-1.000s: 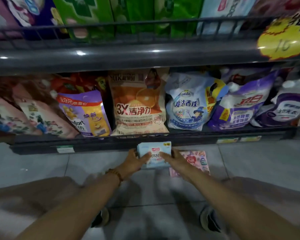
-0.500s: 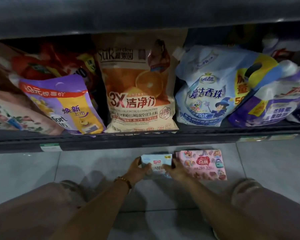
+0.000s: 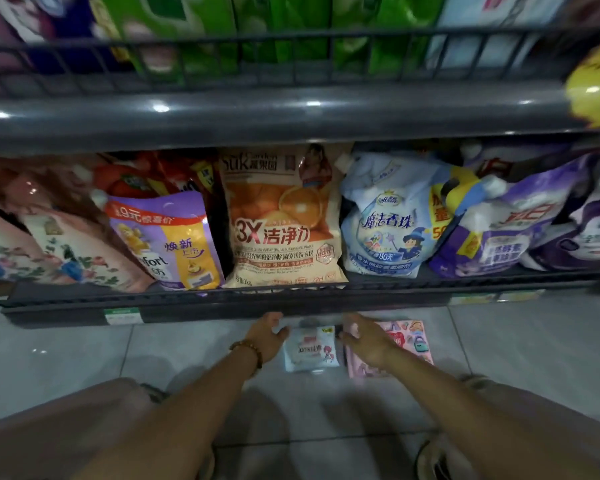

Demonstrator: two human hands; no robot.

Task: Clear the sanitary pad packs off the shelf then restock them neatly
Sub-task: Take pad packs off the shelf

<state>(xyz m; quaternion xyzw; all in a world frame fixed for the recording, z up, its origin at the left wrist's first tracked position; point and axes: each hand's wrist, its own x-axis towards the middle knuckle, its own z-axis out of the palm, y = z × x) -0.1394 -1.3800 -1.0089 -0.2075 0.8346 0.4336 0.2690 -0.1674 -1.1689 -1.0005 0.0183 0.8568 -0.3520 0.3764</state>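
Note:
A light blue sanitary pad pack (image 3: pixel 310 351) lies flat on the grey floor tiles just in front of the bottom shelf. A pink pad pack (image 3: pixel 409 341) lies beside it on the right. My left hand (image 3: pixel 265 337) hovers just left of the blue pack, fingers relaxed and apart from it. My right hand (image 3: pixel 366 341) is above the left part of the pink pack, fingers spread, holding nothing. Both hands are close to the shelf's front edge.
The dark bottom shelf (image 3: pixel 222 301) holds several laundry pouches, among them an orange bag (image 3: pixel 281 220) and a pale blue pouch (image 3: pixel 388 216). An upper shelf rail (image 3: pixel 291 112) carries green and blue boxes. My knees and shoes frame the lower view.
Both hands held the blue pack a second ago and lowered it to the floor beside the pink pack. Now they have let go and lifted slightly away.

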